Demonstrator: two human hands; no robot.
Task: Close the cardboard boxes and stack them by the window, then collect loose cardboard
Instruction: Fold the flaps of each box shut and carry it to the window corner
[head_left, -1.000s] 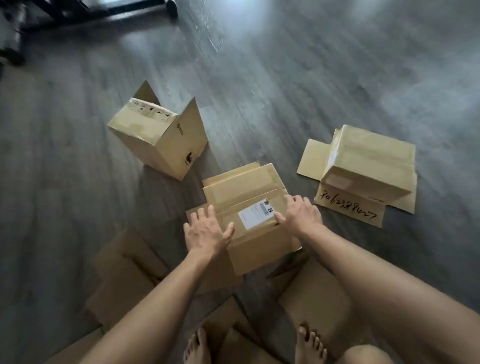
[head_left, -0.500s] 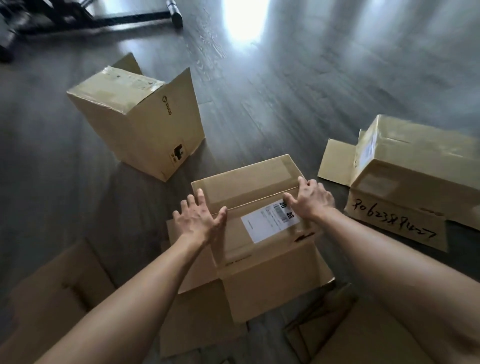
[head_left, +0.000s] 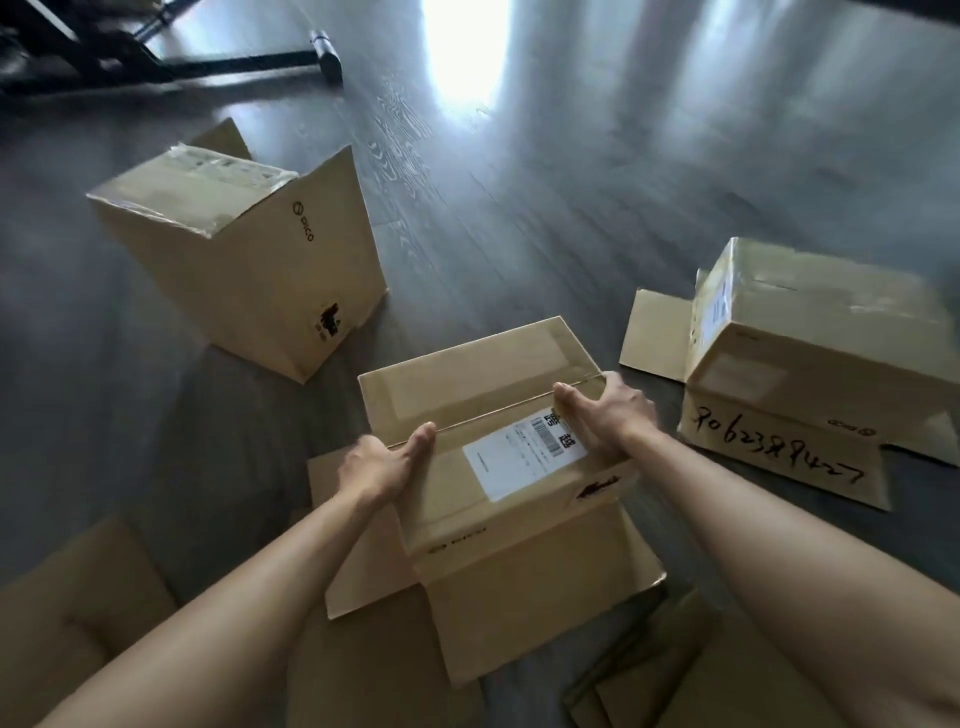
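Observation:
The middle cardboard box (head_left: 467, 384) stands on the floor in front of me, its two top flaps folded down and meeting at a seam, a white shipping label on the near flap. My left hand (head_left: 382, 462) grips the box's left edge at the seam, thumb on top. At the right end of the seam my right hand (head_left: 608, 415) grips the same way. A taller box (head_left: 249, 280) stands at the left with flaps sticking up. At the right lies a third box (head_left: 810, 343) with flaps spread on the floor and handwritten numbers.
Flat loose cardboard lies at the bottom left (head_left: 78, 613), under the middle box (head_left: 363, 587) and at the bottom right (head_left: 691, 675). A black metal frame (head_left: 234, 62) stands at the far left. Bright light reflects off the dark wooden floor (head_left: 519, 182) beyond the boxes.
My view has come closer to the middle box. Both hands went from lying flat on the flaps to gripping the box's left and right edges at the seam.

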